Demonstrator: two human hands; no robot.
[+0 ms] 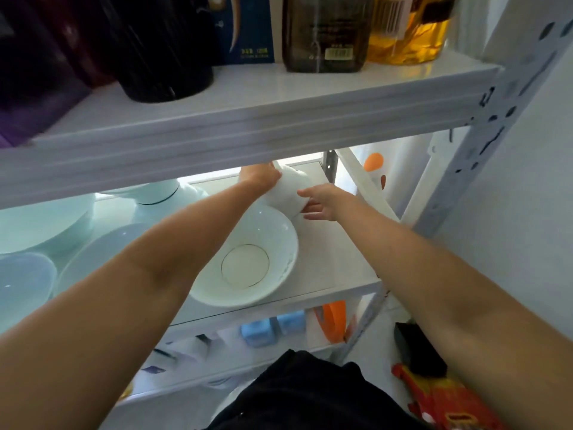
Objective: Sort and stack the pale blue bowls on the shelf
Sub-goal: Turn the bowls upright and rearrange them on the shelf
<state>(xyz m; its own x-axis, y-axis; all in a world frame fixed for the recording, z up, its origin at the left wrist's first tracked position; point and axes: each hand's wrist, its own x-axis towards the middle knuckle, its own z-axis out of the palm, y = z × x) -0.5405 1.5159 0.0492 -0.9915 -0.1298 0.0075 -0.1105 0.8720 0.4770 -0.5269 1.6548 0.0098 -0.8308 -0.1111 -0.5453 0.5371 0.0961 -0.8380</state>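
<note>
Both arms reach into the middle shelf (338, 274). My left hand (259, 176) and my right hand (321, 201) hold a tilted pale bowl (288, 189) between them at the back of the shelf, the left on its far side, the right at its lower rim. The upper shelf edge hides the left fingers. In front of it an upright pale bowl (251, 259) with a thin gold ring inside stands on the shelf. Further left sit pale blue bowls (43, 225), an upside-down one (158, 192) and a small one (21, 283).
The upper shelf board (248, 119) hangs low over the hands, carrying a dark jar (161, 48), a brown bottle (325, 32) and a yellow bottle (409, 35). A diagonal white brace (362, 181) and perforated post (496, 119) border the right. Blue and orange items lie below.
</note>
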